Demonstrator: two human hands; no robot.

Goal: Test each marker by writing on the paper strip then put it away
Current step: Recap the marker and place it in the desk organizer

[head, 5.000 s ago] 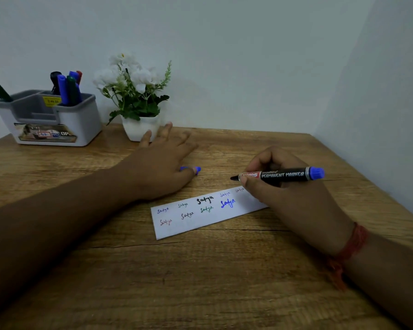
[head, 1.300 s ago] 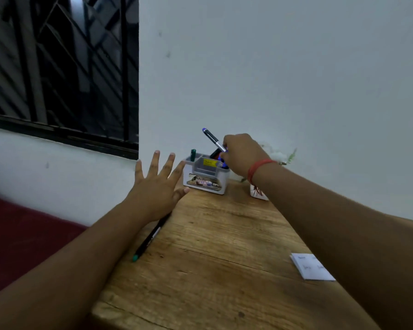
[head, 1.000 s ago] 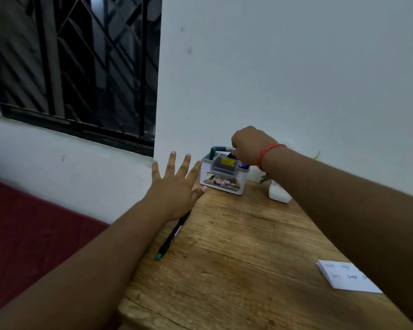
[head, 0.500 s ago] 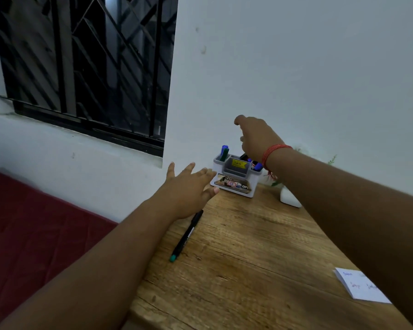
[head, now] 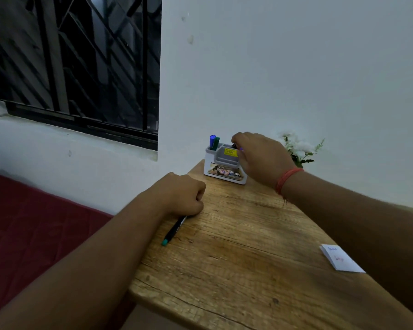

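Head view. Left hand [head: 180, 196] on the wooden table [head: 236, 253] near its left edge, fingers curled down round the upper end of a black marker [head: 174, 231] with a teal tip, lying on the table. Right hand [head: 260, 158] at the grey organizer [head: 221, 163] by the wall, fingers pinching a dark marker [head: 235, 146] at its right compartment. Blue and green markers [head: 214, 142] upright in left compartment. Paper strip [head: 341, 259] at right, partly behind the right forearm. White flowers [head: 298, 147] behind right hand.

Dim, bluish, even light (soft throughout); wide-angle bending at edges.
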